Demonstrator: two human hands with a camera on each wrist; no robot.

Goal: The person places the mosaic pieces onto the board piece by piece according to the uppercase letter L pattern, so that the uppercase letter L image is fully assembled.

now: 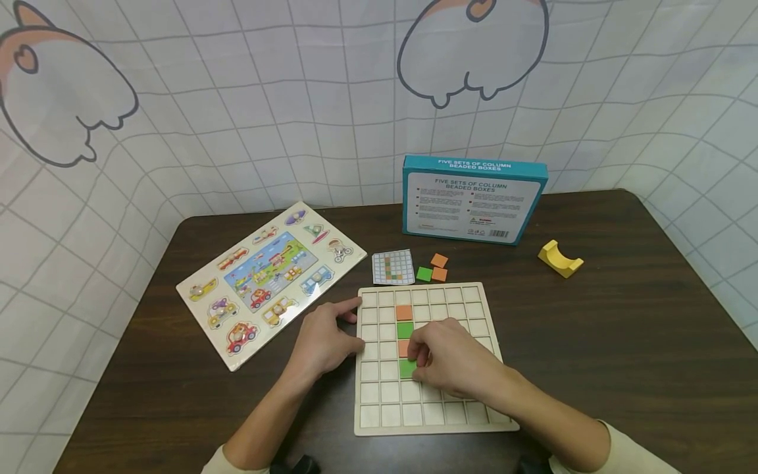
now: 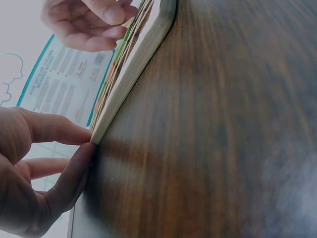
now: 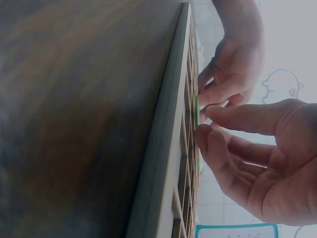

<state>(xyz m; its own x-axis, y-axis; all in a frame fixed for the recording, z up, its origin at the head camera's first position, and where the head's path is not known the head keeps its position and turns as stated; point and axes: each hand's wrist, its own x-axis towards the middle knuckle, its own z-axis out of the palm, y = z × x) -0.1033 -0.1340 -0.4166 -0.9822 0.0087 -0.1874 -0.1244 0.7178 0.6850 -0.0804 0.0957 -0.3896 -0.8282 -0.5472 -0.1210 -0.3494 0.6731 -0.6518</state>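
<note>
A pale wooden grid board (image 1: 385,431) lies flat on the dark table (image 1: 622,342), its cells sunk between thin ridges. The left hand (image 1: 324,339) is at its nine o'clock — fingers fairly straight, the thumb and forefinger touching the left edge near the corner at eleven o'clock, not clenched round anything. The right hand (image 1: 456,362) comes in from four o'clock and sits over the board, thumb and fingers bent, their tips at the lower green tile (image 1: 406,369); whether they pinch it or have let it go I cannot tell. That tile ends a run down the third column from the left, the second to fifth rows: from twelve o'clock towards six, an upper orange tile (image 1: 404,313), an upper green tile (image 1: 405,330), a lower orange tile (image 1: 403,348), partly behind the fingers, then the lower green one. Just past the board's edge at eleven o'clock lies a small card (image 1: 393,268) printed with a coloured grid, and at twelve three loose tiles (image 1: 424,274), two orange and one green, lie close together. Further out, a teal and white box (image 1: 474,204) stands between twelve and one, a curved yellow block (image 1: 560,260) rests at two — and a vehicle picture puzzle (image 1: 271,273) lies slantwise at ten o'clock
</note>
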